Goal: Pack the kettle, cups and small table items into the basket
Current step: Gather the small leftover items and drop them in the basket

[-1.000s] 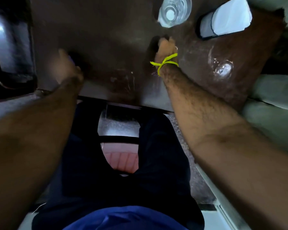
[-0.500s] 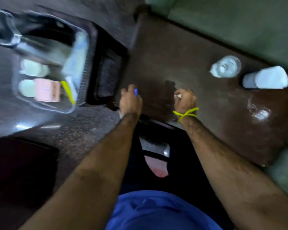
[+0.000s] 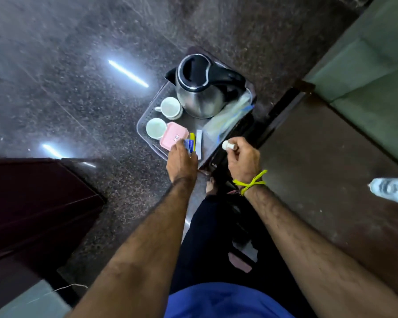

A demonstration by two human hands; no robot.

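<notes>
A clear plastic basket [image 3: 145, 118] sits on a low stand beside the brown table [image 3: 326, 161]. Inside it stand a steel kettle [image 3: 200, 92] with a black lid and two white cups [image 3: 169, 107] [image 3: 156, 128]. A pink box [image 3: 173, 138], a yellow sachet [image 3: 192, 136], a grey sachet [image 3: 198, 143] and a clear plastic bag [image 3: 230, 118] also lie in it. My left hand [image 3: 182, 162] hovers over the basket's near corner, pinching a small blue packet [image 3: 189, 144]. My right hand [image 3: 242, 158] is just right of the basket, closed around a small white container [image 3: 226, 145].
A clear water bottle [image 3: 391, 190] lies on the table at the right edge. A green sofa [image 3: 372, 70] stands behind the table. Dark wooden furniture [image 3: 32, 203] sits at the left on the speckled stone floor [image 3: 78, 76]. My legs are below.
My view swung left from the table to the basket. Both hands left the tabletop with the small items and moved over to the basket's near edge.
</notes>
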